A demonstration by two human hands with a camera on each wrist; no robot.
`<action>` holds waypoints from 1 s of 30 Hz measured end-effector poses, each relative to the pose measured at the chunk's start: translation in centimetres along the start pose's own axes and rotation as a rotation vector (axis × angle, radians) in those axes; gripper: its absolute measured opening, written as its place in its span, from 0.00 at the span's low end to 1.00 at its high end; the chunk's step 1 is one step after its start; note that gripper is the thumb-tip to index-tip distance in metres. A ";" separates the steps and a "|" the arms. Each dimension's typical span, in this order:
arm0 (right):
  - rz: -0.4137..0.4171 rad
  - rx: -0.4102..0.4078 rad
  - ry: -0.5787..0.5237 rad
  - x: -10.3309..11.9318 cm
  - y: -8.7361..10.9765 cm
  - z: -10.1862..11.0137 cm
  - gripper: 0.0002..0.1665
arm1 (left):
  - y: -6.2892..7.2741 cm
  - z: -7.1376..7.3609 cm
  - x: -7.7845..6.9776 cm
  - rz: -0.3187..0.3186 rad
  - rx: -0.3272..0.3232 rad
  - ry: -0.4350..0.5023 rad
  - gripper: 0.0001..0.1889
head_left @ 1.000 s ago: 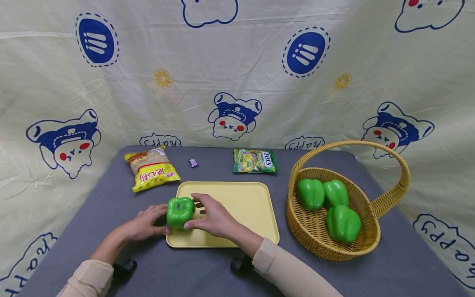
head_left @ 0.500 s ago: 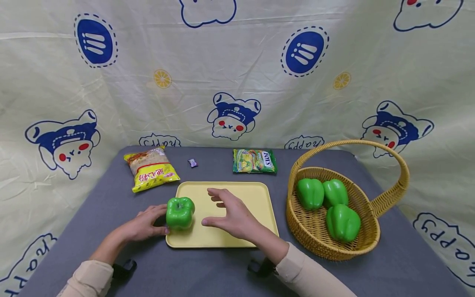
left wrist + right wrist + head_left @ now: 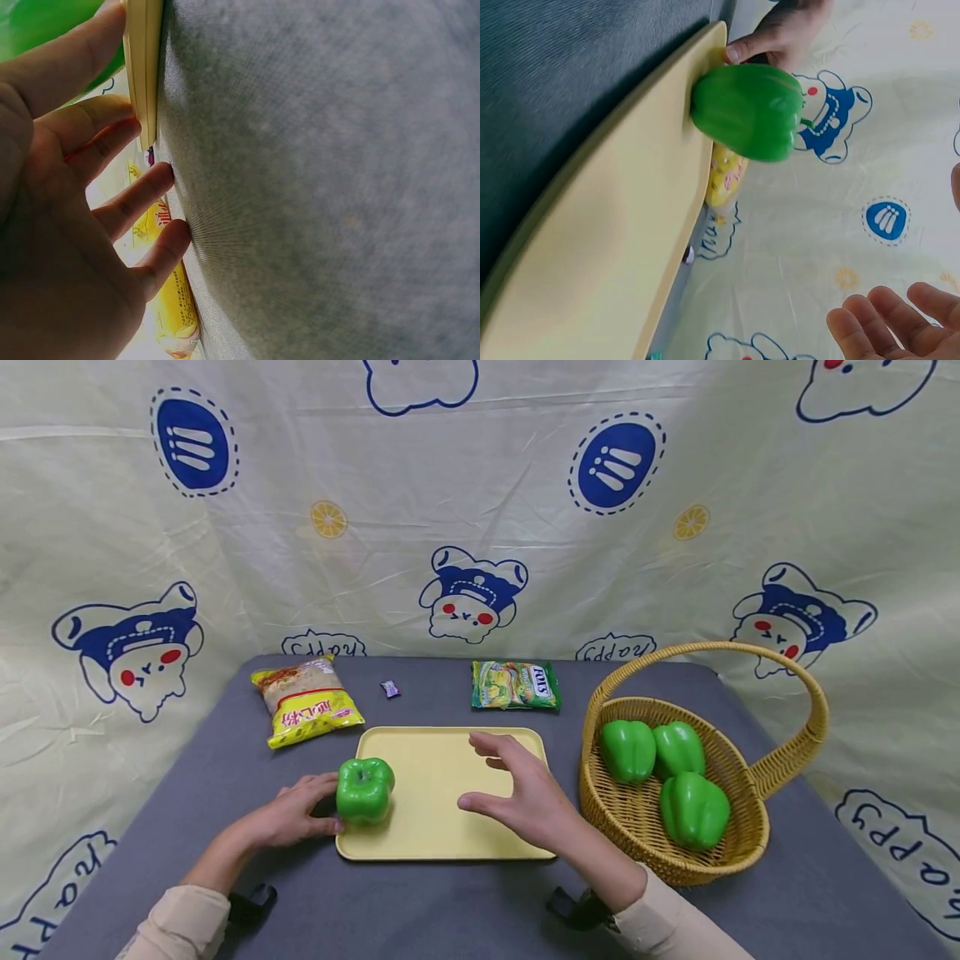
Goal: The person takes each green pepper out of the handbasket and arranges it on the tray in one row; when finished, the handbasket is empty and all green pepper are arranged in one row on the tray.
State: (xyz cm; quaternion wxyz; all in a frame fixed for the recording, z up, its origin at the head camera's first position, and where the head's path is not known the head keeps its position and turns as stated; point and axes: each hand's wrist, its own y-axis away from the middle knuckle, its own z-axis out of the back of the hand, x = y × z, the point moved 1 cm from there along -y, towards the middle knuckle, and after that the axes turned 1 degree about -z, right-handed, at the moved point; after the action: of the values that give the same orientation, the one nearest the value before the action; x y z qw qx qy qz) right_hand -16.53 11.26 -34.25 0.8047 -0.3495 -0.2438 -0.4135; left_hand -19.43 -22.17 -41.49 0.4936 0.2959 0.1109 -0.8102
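Observation:
A green bell pepper [image 3: 365,792] stands upright at the left end of a pale yellow tray [image 3: 431,835]. My left hand [image 3: 294,814] lies beside the pepper at the tray's left edge. In the left wrist view its spread fingers [image 3: 90,124] reach the tray rim and the cloth, with the thumb over the rim. My right hand [image 3: 528,797] hovers over the right part of the tray, thumb and fingers apart around nothing. The right wrist view shows its fingertips [image 3: 889,322] well away from the pepper.
A wicker basket [image 3: 626,852] with a tall handle stands on the right, holding three green bell peppers [image 3: 694,812]. Behind the tray lie a yellow snack bag [image 3: 311,706], a small purple wrapped piece [image 3: 390,689] and a green packet [image 3: 515,686]. A printed curtain hangs behind the table.
My right hand has let go of the bell pepper and moved right across the tray. The left hand and the pepper have stayed in place.

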 end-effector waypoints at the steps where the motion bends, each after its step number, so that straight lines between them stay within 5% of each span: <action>1: -0.005 -0.007 0.009 -0.1 0.2 0.3 0.43 | 0.0 0.0 0.0 0.002 0.000 0.001 0.37; 30: -0.086 -0.230 0.319 -3.7 6.2 8.3 0.39 | 0.0 0.0 -0.2 0.007 0.001 -0.009 0.37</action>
State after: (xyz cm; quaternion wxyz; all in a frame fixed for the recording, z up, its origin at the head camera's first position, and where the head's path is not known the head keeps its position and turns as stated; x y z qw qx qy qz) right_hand -14.22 22.01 -33.69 0.7694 -0.3586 -0.0790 -0.5227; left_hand -19.34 -22.03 -41.38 0.4967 0.2929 0.1074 -0.8099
